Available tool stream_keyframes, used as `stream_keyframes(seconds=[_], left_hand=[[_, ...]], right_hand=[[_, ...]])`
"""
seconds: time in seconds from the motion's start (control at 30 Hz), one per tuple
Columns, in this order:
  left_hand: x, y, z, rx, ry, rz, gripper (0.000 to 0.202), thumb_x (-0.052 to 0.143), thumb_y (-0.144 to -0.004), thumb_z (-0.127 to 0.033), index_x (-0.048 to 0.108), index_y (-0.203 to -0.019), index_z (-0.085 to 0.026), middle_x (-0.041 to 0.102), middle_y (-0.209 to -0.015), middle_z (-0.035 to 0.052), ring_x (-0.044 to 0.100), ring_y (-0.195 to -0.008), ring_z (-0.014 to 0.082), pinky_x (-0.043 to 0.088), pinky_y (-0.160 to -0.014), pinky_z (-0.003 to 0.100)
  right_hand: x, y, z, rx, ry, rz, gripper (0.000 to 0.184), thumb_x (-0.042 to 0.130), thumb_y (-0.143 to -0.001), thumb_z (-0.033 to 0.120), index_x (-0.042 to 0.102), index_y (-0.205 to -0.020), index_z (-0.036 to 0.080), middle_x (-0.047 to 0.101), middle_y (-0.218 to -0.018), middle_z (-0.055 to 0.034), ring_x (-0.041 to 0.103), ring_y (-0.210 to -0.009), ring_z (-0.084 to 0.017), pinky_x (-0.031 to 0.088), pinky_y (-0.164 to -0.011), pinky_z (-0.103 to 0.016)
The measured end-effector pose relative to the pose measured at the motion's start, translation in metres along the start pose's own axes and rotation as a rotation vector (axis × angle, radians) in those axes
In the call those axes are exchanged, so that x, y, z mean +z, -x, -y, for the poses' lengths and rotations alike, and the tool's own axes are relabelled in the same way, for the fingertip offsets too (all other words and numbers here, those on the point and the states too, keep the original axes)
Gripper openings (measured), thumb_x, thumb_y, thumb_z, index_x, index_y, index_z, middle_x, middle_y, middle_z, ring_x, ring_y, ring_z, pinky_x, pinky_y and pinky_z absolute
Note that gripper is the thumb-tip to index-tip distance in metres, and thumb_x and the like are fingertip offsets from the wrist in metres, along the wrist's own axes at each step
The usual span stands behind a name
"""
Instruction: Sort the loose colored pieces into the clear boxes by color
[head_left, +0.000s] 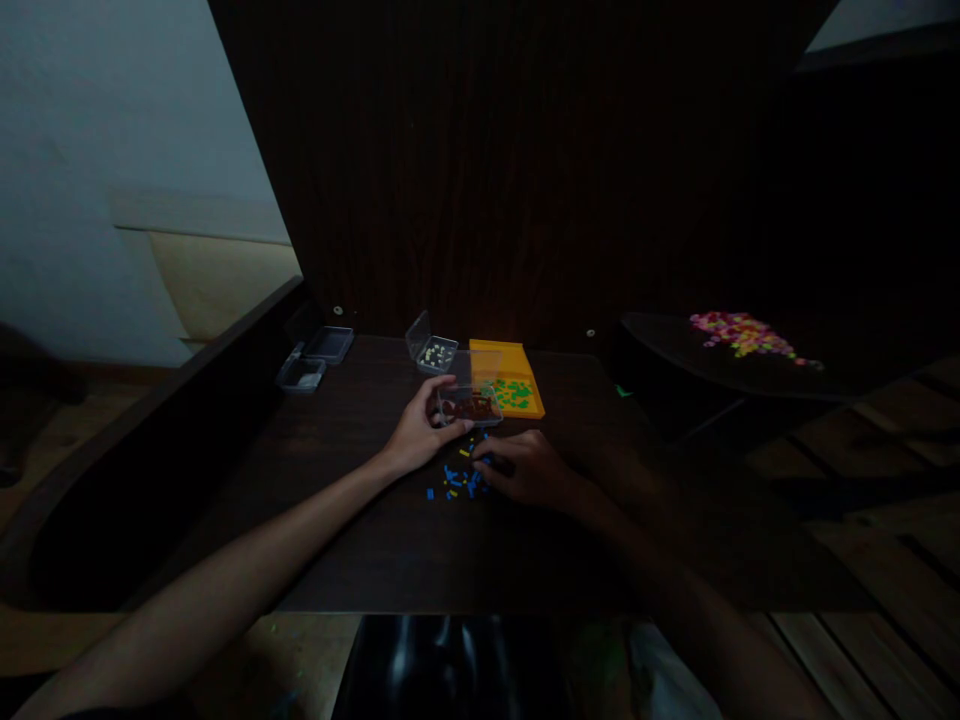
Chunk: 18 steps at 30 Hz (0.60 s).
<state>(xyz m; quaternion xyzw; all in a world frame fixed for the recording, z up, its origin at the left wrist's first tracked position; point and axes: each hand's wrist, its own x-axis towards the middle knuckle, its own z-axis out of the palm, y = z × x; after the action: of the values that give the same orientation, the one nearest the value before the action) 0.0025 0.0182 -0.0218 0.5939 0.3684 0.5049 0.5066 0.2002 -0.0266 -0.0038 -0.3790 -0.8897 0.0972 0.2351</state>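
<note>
While your left hand [424, 425] clasps a clear box [489, 421] of brown pieces [472, 407], thumb along its near edge and fingers at its far side, that grip is parted only by the box's own width. Right hand [529, 468]: fingers curled, thumb and forefinger drawn close, just above loose blue pieces [471, 487] and yellow pieces [453, 493] on the desk [352, 560]; in the dim light you cannot tell whether this grip pinches one. Clear box: just beyond the loose pieces, in front of an orange tray [499, 356] bearing green pieces [517, 393]. Farther left: a small lidded case [435, 371], lid raised, with pale pieces inside.
</note>
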Motion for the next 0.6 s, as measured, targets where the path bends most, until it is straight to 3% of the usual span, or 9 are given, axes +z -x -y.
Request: stream_keyframes(seconds=[0.17, 0.6], left_hand=[[0.001, 0.000, -0.001, -0.002, 0.006, -0.005, 0.068, 0.080, -0.063, -0.026, 0.048, -0.123, -0.020, 0.053, -0.124, 0.0104, 0.059, -0.092, 0.0159, 0.053, -0.083, 0.034], [0.001, -0.001, 0.000, -0.014, 0.024, 0.000, 0.070, 0.081, -0.062, -0.027, 0.047, -0.123, -0.019, 0.056, -0.116, 0.0082, 0.059, -0.090, 0.0157, 0.052, -0.084, 0.034]], right_hand=[[0.010, -0.003, 0.004, 0.098, 0.054, 0.078, 0.018, 0.053, -0.090, 0.031, 0.067, -0.097, 0.021, 0.066, -0.066, 0.0011, 0.058, -0.060, -0.012, 0.034, -0.062, -0.023], [0.013, -0.010, 0.003, 0.292, 0.056, 0.136, 0.014, 0.058, -0.087, 0.032, 0.068, -0.088, 0.022, 0.059, -0.063, 0.0033, 0.052, -0.058, -0.011, 0.032, -0.061, -0.023]])
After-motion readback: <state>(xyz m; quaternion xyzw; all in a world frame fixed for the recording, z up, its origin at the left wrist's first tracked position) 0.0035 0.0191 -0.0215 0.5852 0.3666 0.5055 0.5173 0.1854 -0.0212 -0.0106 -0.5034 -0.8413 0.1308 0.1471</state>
